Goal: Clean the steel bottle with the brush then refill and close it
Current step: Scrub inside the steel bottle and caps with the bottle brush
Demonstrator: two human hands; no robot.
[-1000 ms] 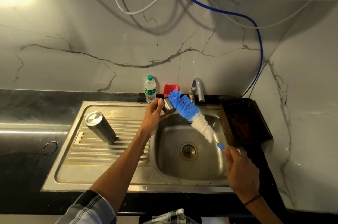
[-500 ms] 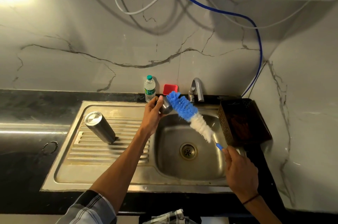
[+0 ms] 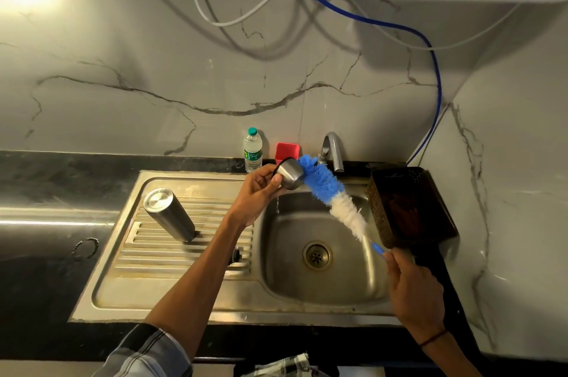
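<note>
- Beyond the left hand point(image 3: 256, 192), against the marble wall, stand a small plastic water bottle point(image 3: 252, 149) with a green cap and a red container point(image 3: 287, 151); the curved tap point(image 3: 332, 150) rises just right of them.
- Right of the right hand point(image 3: 413, 290), a dark perforated basket point(image 3: 408, 207) sits on the counter, close beside the brush's handle end.
- Below and between both hands lies the steel sink basin point(image 3: 362, 278); a thin trickle of water falls from the held piece toward it.
- Left of the left hand, the steel bottle point(image 3: 169, 214) stands upside down on the ribbed draining board point(image 3: 147, 253), untouched by either hand.
- The left hand curls thumb and fingers round a small steel cap point(image 3: 290, 177), holding it tilted over the basin's far edge.
- The right hand grips the blue handle of the bottle brush point(image 3: 333, 196), fingers closed round it; the brush's blue bristle tip presses against the cap, white bristles trailing toward the handle.
</note>
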